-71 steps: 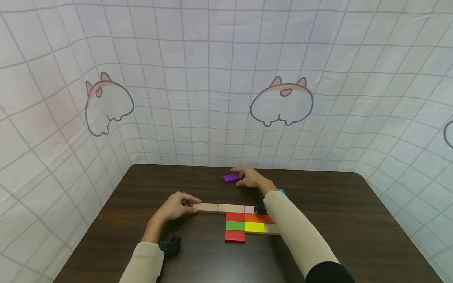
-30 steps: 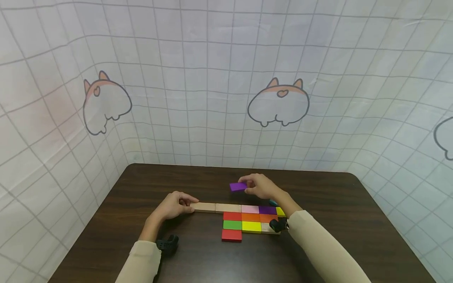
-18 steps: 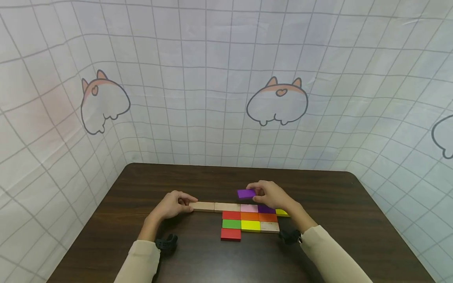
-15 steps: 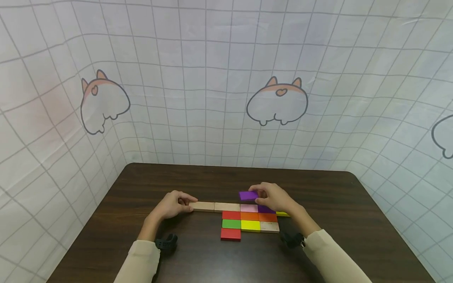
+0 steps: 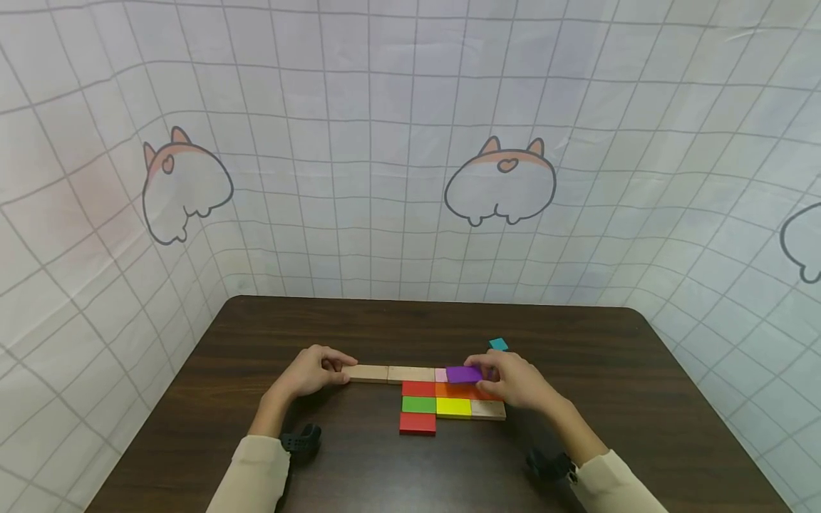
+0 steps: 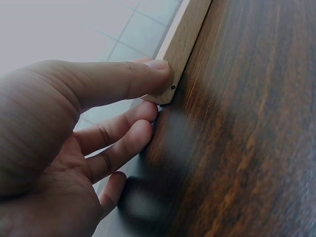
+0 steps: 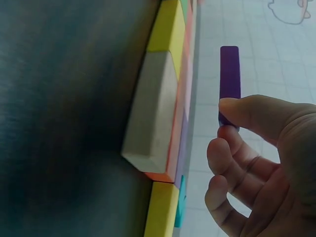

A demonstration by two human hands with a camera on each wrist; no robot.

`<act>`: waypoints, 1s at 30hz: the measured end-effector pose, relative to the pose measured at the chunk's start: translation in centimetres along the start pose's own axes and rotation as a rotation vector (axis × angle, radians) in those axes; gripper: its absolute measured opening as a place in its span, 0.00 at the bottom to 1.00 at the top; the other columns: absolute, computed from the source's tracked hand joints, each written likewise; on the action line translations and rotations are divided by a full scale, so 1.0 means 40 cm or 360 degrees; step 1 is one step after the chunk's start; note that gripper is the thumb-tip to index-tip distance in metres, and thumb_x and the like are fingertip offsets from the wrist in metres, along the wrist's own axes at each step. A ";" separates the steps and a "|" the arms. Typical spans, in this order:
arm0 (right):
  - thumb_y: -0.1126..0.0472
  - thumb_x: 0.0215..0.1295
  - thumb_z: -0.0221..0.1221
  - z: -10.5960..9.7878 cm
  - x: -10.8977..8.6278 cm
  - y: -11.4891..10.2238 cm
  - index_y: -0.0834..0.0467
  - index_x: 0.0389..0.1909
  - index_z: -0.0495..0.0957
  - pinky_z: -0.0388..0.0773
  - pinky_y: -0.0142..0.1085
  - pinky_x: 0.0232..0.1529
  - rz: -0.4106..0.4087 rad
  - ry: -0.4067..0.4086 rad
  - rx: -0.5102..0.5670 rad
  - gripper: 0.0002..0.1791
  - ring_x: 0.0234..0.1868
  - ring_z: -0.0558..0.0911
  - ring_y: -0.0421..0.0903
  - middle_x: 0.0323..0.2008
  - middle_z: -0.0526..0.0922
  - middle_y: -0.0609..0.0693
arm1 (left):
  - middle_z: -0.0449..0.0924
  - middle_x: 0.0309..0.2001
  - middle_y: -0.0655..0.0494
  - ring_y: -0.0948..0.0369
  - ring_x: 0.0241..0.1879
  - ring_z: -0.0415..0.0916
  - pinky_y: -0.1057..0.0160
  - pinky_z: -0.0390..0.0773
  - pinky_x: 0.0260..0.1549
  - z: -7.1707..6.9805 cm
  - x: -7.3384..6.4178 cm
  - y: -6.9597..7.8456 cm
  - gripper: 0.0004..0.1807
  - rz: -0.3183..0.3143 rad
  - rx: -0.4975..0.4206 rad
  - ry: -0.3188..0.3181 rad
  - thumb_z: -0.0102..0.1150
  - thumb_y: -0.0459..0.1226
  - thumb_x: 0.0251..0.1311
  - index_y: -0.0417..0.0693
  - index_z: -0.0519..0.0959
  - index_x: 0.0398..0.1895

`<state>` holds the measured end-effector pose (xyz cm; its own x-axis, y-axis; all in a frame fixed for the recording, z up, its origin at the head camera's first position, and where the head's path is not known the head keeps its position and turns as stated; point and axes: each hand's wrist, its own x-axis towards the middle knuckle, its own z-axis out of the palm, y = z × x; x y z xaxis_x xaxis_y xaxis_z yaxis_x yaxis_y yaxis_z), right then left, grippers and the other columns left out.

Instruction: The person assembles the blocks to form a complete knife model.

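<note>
Between thumb and fingers, my right hand (image 5: 518,382) pinches a flat purple block (image 5: 463,374) by its right end. The right wrist view shows this purple block (image 7: 229,74) held up off the layout. In the head view it overlaps the pink block (image 5: 440,375) and hides the dark purple one in the back row. My left hand (image 5: 308,374) pinches the left end of a plain wooden block (image 5: 368,373), thumb on its near side. Another wooden block (image 5: 410,374) adjoins it end to end. Both lie flat on the table.
In front of the back row lie red (image 5: 419,389), orange (image 5: 452,390), green (image 5: 419,405), yellow (image 5: 453,407), pale wooden (image 5: 488,410) and second red (image 5: 417,423) blocks. A teal block (image 5: 498,344) lies behind my right hand. A gridded cloth (image 5: 359,214) stands behind the table (image 5: 359,463).
My right hand has picked the purple block up from the back of the table and brought it right and nearer, over the back row. My left hand stays at the wooden block's end.
</note>
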<state>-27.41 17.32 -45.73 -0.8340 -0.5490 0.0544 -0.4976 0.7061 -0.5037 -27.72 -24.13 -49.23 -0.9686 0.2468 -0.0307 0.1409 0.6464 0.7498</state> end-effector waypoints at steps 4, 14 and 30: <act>0.60 0.66 0.67 0.008 -0.030 -0.004 0.48 0.58 0.82 0.69 0.30 0.24 0.0023 -0.0023 -0.0018 0.19 0.25 0.71 0.37 0.31 0.75 0.40 | 0.80 0.35 0.56 0.59 0.31 0.72 0.59 0.73 0.32 0.001 -0.001 -0.002 0.13 -0.0004 0.0003 0.0005 0.72 0.36 0.60 0.54 0.90 0.48; 0.59 0.65 0.68 0.030 -0.093 -0.013 0.51 0.59 0.82 0.69 0.29 0.26 0.0038 -0.0063 0.0011 0.21 0.26 0.71 0.33 0.29 0.74 0.39 | 0.80 0.35 0.56 0.59 0.32 0.72 0.59 0.74 0.32 0.003 -0.002 -0.006 0.13 -0.0009 -0.0006 -0.0002 0.72 0.36 0.60 0.54 0.89 0.49; 0.59 0.64 0.69 0.067 -0.141 -0.037 0.52 0.56 0.83 0.68 0.29 0.27 -0.0006 -0.0098 0.0078 0.20 0.27 0.69 0.32 0.30 0.74 0.39 | 0.80 0.35 0.56 0.59 0.31 0.72 0.60 0.74 0.31 -0.002 -0.001 0.004 0.13 0.0005 -0.0003 -0.0020 0.71 0.35 0.61 0.53 0.89 0.49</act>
<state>-21.34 18.16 -47.62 -0.8152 -0.5792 0.0038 -0.4873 0.6822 -0.5451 -27.68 -24.11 -49.05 -0.9655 0.2577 -0.0366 0.1436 0.6445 0.7510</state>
